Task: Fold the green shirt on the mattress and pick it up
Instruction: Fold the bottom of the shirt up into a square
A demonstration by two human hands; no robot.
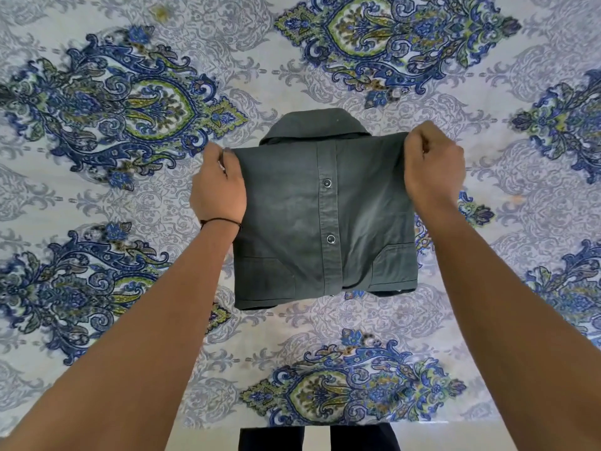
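Head view looks straight down on the green shirt (pixel 325 222), which lies as a squarish bundle on the patterned mattress (pixel 97 92), centred just ahead of the person. Its collar (pixel 315 125) points to the far side, and the button placket (pixel 328 209) runs near to far down the middle.

The bundle sits between the two hands. The left hand (pixel 218 187) pinches the far left corner of the top layer, with its fingers curled around the cloth. The right hand (pixel 432 161) grips the far right corner in the same way. The edge stretched between them runs left to right, across the placket and just short of the collar. Neither hand is closer to the shirt than the other, since each already holds its own corner. A thin dark band (pixel 221 221) circles the left wrist.

Whether that far edge is flat on the layer below or slightly lifted cannot be told. The folding looks nearly done. The next move probably needs both corners to travel together, so the edge stays square to the placket. The near edge (pixel 292 301) is free, so it may sag or open when the bundle is raised.
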